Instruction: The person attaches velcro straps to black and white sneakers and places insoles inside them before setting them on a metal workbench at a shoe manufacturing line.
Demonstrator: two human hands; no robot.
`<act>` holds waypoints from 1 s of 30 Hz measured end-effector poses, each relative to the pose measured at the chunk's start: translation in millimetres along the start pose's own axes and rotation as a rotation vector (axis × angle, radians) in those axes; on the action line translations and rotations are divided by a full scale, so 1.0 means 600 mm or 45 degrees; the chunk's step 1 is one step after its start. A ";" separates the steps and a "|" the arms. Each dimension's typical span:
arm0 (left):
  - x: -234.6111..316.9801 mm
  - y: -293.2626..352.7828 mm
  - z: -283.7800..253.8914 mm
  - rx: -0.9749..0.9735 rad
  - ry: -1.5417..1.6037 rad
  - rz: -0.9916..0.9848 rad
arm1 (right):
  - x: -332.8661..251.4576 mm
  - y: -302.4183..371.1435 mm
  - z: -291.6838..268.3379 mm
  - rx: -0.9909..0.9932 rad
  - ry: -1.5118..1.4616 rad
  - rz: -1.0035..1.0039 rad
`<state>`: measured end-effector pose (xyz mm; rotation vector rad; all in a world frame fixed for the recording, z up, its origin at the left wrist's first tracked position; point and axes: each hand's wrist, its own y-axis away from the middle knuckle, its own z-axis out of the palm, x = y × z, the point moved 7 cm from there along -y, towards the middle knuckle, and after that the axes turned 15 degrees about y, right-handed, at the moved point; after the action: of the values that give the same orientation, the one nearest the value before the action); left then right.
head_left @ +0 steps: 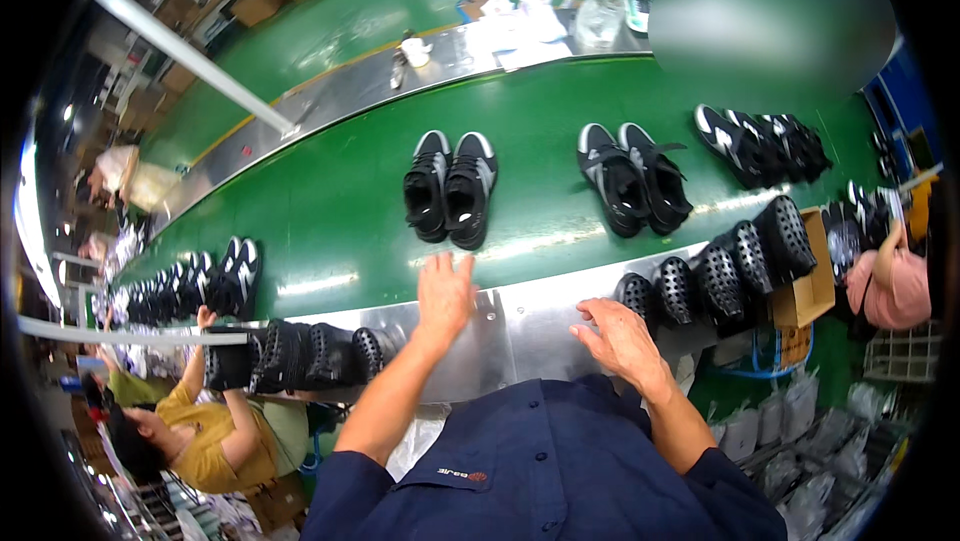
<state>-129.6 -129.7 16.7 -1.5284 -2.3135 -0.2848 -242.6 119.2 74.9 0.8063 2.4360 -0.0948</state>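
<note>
My left hand point(446, 293) reaches over the metal edge of the green belt, empty, with its fingers stretched out. Just beyond its fingertips stands a pair of black sneakers point(450, 189) with grey toes and soles, heels toward me. My right hand point(622, 339) hovers above the steel ledge point(505, 336), fingers apart and holding nothing. Beside it, a row of black perforated shoe-shaped inserts point(720, 281) lines the ledge to the right. Farther right on the belt is a second pair of sneakers point(630, 181), its straps loose.
More perforated inserts point(325, 353) lie on the ledge at left. Sneakers crowd the belt at far left point(232, 276) and far right point(760, 146). A cardboard box point(812, 276) adjoins the right inserts. Co-workers in yellow point(225, 441) and pink point(890, 286) sit along the line.
</note>
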 end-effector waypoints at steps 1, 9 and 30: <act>-0.026 -0.018 -0.025 0.069 -0.054 -0.028 | -0.013 -0.016 0.007 -0.032 0.021 -0.032; -0.148 -0.135 -0.013 -0.428 -0.076 -0.202 | -0.075 -0.056 0.075 -0.419 -0.116 -0.011; -0.318 0.028 -0.091 -0.238 -0.322 -0.770 | 0.401 -0.332 0.015 -0.062 0.755 0.598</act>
<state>-36.7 -303.8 -9.0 -0.9351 -2.9896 -0.4917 -509.7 81.7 -82.8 1.5308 2.6734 0.4376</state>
